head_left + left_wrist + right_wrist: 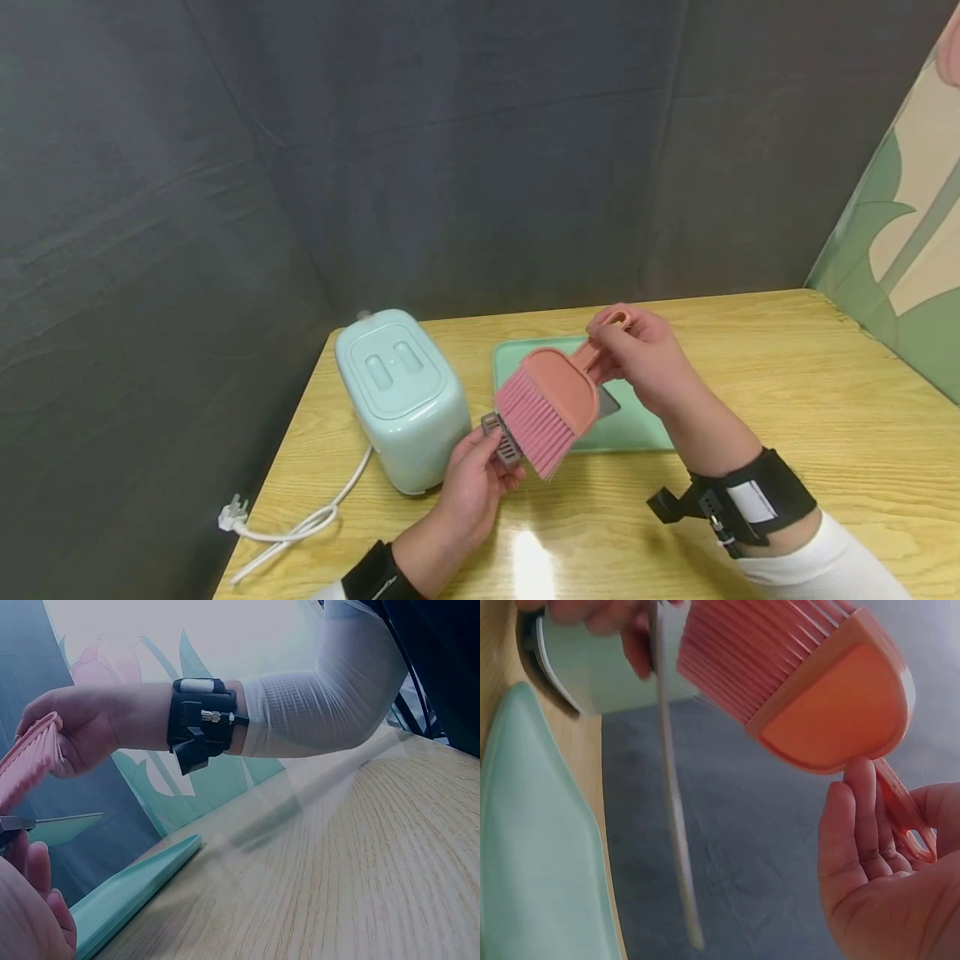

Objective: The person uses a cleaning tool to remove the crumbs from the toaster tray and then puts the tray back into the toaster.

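Note:
My right hand [641, 354] grips the handle of a small salmon-pink hand brush [564, 387] with pink bristles. Its bristles point down and left, overlapping the slotted end of a crumb tray [501, 439]. This thin, flat crumb tray has a grey slotted end, pinched between the thumb and fingers of my left hand [474, 483]. Much of its plate is hidden behind the brush in the head view; from the right wrist it appears edge-on as a long thin strip [676, 825]. Both things are held up above the table, over a pale green tray [637, 427].
A pale mint toaster [405, 383] with a lidded top stands left of my left hand. Its white cord [300, 533] and plug [234, 513] lie on the wooden table [787, 392] near the left edge. Dark cloth [487, 167] hangs behind the table.

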`<state>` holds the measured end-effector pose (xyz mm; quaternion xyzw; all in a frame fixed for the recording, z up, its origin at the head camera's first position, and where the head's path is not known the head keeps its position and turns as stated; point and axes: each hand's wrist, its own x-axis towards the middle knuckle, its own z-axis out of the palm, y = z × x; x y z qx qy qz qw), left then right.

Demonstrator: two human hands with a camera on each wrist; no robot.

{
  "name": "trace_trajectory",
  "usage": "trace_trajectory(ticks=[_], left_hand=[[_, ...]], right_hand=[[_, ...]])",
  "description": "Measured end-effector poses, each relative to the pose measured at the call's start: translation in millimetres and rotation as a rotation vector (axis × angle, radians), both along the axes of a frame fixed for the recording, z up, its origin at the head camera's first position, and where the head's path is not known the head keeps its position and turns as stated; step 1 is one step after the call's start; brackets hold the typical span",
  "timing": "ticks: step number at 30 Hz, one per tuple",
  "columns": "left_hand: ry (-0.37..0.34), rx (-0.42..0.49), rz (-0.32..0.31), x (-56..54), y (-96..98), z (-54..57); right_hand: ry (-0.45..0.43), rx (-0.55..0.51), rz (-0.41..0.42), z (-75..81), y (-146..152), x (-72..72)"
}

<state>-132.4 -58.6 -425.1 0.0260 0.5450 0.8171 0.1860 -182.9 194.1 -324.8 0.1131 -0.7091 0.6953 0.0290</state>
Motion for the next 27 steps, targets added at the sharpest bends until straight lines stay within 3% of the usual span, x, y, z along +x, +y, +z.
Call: trace_trajectory(ticks=[11,27], left_hand=[[-0.016,0.0,0.011,-0.2,-1.3,-0.4],[-0.034,-0.007,0.028,0.6,-3.2,0.9]], right_hand=[[0.062,0.177,-0.128,5.0,-8.3,14.4],[0.08,0.23,-0.193,0.0,25.8,2.8]])
